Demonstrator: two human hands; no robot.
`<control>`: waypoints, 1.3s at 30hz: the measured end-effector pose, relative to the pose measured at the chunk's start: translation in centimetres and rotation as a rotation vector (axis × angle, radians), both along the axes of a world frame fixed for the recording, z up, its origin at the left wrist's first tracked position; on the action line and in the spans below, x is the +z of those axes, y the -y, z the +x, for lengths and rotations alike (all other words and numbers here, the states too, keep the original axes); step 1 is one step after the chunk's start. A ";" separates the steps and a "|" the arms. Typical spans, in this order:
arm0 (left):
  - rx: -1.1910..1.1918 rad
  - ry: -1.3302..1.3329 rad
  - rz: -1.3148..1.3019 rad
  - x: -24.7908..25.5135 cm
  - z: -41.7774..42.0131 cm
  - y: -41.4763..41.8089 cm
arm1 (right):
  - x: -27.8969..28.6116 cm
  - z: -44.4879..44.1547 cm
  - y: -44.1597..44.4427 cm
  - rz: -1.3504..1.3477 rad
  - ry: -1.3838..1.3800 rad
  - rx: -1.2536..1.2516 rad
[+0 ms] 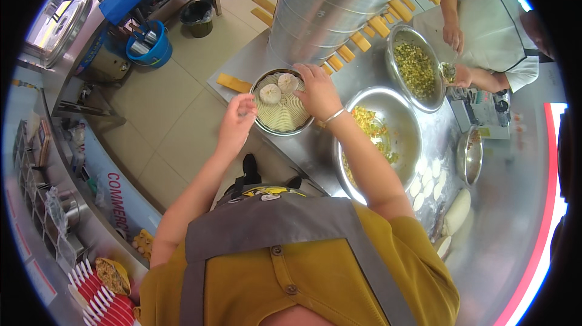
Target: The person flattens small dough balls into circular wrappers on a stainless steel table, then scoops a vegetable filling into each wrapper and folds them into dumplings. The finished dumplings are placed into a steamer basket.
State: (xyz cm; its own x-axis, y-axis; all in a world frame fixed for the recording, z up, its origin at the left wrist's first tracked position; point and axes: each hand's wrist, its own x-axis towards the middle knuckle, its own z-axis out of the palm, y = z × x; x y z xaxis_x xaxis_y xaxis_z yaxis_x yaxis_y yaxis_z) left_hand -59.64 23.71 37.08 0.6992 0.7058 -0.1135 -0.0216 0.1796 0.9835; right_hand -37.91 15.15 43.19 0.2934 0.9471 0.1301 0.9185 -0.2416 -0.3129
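A round steamer basket (283,131) with a woven liner stands at the counter's corner in the head view. Two pleated buns, one on the left (270,93) and one on the right (288,83), sit on the liner's far half. My right hand (318,92) is at the basket's right rim, with thumb and fingers apart beside the right bun; whether it touches the bun is unclear. By the left rim, my left hand (238,119) has loosely bent fingers and holds nothing. A wooden handle (234,83) juts from the basket's left side.
Behind the basket rises a tall stack of metal steamers (318,17) with protruding wooden handles. To the right are two filling bowls, one nearer (404,130) and one farther (389,49), dough rounds (428,181) and a dough roll (456,212). A co-worker (482,30) holds filled dough.
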 end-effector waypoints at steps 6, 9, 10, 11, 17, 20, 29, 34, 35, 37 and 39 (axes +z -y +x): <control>-0.140 -0.147 0.683 2.2 4.0 -1.8 | -0.9 0.1 -0.4 0.020 0.084 0.179; -0.095 -0.124 0.625 2.2 4.3 -1.6 | -1.2 -0.7 -1.5 0.006 0.125 0.215; -0.070 -0.114 0.597 2.3 4.2 -1.5 | -0.9 -1.1 -1.7 0.021 0.092 0.208; -0.037 -0.091 0.547 2.1 3.9 -1.4 | -0.4 -1.4 -1.7 0.036 0.058 0.202; 0.066 -0.073 0.304 0.3 0.5 -0.9 | -0.2 -3.4 -1.5 0.059 -0.036 0.092; 0.077 -0.083 0.272 -0.3 -0.6 -0.5 | -0.2 -4.0 -2.0 0.060 -0.055 0.034; 0.089 -0.084 0.225 -1.1 -0.9 0.5 | -1.6 -4.2 -3.5 -0.064 -0.009 0.022; 0.096 -0.080 0.216 -1.7 -0.8 0.4 | -1.3 -4.0 -4.1 -0.148 0.004 0.018; 0.097 -0.078 0.210 -1.7 -0.8 0.3 | -1.3 -3.9 -4.2 -0.162 0.006 0.023; 0.099 -0.075 0.197 -1.7 -0.8 0.3 | -1.3 -3.9 -4.3 -0.183 0.025 0.041; 0.083 -0.081 0.166 -1.8 -0.8 0.2 | -1.6 -3.8 -4.2 -0.199 0.056 0.069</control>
State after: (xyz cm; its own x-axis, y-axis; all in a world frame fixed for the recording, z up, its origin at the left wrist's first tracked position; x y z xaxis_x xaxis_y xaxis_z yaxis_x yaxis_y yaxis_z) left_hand -60.46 23.54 35.24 0.6313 0.7743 -0.0444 0.0507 0.0159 0.9986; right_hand -41.73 19.38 41.63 0.2242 0.9734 -0.0470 0.9497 -0.2290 -0.2135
